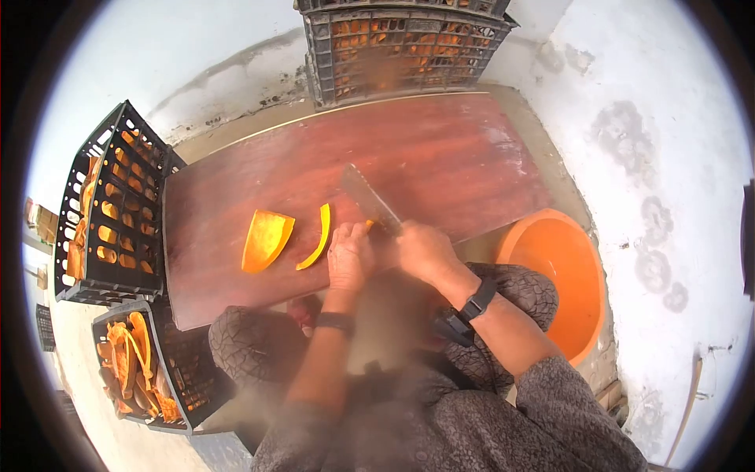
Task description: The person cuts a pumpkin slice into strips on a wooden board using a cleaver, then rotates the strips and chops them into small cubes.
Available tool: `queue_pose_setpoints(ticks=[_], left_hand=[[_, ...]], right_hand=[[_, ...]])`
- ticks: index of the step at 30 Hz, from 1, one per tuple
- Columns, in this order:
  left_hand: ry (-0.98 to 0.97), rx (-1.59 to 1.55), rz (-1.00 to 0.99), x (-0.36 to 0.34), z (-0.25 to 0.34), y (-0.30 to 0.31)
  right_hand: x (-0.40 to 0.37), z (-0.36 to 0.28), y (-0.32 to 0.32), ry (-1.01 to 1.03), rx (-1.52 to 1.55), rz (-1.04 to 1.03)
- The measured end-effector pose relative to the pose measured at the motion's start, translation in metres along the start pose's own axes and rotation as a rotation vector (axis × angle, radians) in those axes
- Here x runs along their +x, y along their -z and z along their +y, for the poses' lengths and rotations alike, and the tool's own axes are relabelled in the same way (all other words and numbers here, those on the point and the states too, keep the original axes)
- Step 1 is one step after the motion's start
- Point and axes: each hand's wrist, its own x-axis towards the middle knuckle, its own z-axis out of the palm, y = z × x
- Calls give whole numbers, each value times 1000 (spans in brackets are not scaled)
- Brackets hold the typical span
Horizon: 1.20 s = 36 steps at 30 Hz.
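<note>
My right hand (421, 250) is closed round the handle of a knife (368, 194), whose broad blade points up and to the left over the red board. My left hand (350, 250) rests on the board close to the knife, its fingers bent over a small orange piece (370, 224) that shows at the fingertips. Just left of that hand lies a thin curved orange slice (322, 240). A wider orange wedge (267, 241), like pumpkin, sits further left on the board.
The red board (228, 185) spans the middle. An orange tub (562, 275) stands at its right. Black crates with orange pieces are at the left (118, 212), lower left (138, 370) and beyond the far edge (409, 59). A white wall (645, 181) rises on the right.
</note>
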Motion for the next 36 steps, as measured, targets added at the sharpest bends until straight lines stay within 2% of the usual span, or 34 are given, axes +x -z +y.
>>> queue_pose_setpoints(ticks=[2,5,17,29,36], left_hand=[[-5,9,5,-2,0,1],[-31,5,18,-3,-1,3],[0,7,35,-1,1,-6],[-11,16,27,0,-5,-11],[-51,-28,22,0,-5,-9]], right_hand=[[0,8,-8,73,-7,117],[-7,4,0,64,-31,153],[-34,3,14,211,-108,130],[-38,-11,16,113,-234,-30],[-21,-10,-1,144,-211,2]])
